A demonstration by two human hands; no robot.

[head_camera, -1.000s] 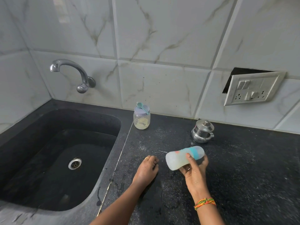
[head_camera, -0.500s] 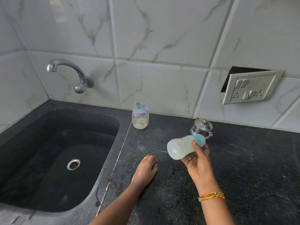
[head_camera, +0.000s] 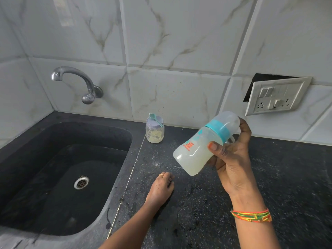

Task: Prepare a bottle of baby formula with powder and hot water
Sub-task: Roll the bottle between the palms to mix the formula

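Fingers of your right hand (head_camera: 233, 164) grasp the tilted teal-collared translucent baby bottle (head_camera: 195, 150). Your left hand (head_camera: 160, 188), fingers released, rests on the black speckled desk (head_camera: 287, 177), with a lilac-lidded clear jar (head_camera: 154, 135) beyond those fingers.

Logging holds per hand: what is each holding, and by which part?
The right hand holds the bottle: grip round its middle, thumb on the body below the teal collar. The left hand holds nothing; it rests on the counter.

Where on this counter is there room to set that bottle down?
Widest: the counter right of the right hand holding the bottle, below the switch plate. Smaller: between the jar and the left hand. Crowded where the left hand rests beside the sink.
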